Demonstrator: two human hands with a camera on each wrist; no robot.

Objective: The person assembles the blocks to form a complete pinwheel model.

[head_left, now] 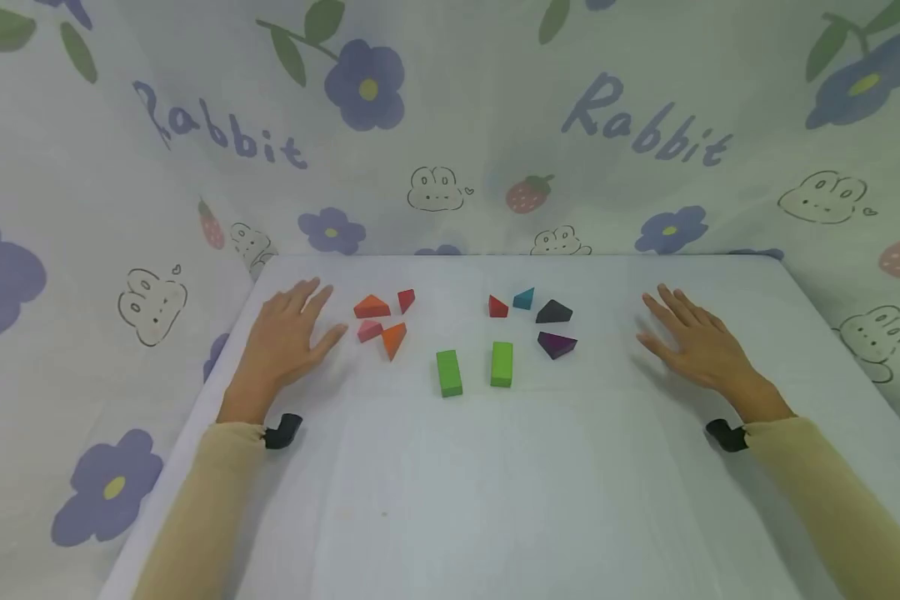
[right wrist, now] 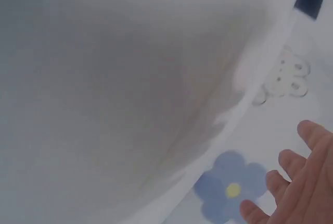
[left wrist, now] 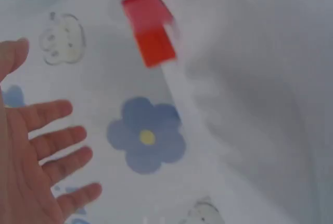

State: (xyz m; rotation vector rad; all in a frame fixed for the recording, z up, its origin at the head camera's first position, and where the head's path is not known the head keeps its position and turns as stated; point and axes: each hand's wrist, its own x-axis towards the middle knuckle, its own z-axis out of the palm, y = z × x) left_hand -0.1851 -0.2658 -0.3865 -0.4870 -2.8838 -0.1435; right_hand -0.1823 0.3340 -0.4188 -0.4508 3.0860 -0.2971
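Observation:
My left hand (head_left: 288, 333) is held with fingers extended and thumb apart, left of a small group of blocks. That group has an orange block (head_left: 372, 307), a red one (head_left: 407, 300), a pink one (head_left: 370, 331) and an orange triangular block (head_left: 393, 339). Two green rectangular blocks (head_left: 449, 373) (head_left: 502, 365) lie in the middle. To their right are a red block (head_left: 498, 307), a blue block (head_left: 524, 298), a black block (head_left: 554, 312) and a purple block (head_left: 557, 344). Off to the right of these, my right hand (head_left: 697, 346) has extended fingers and touches no block.
A white table (head_left: 495, 483) bears all the blocks. Behind and beside it hangs a pale cloth (head_left: 487, 100) printed with flowers, rabbits and strawberries. Black pieces (head_left: 283, 431) stick out at both sleeve cuffs.

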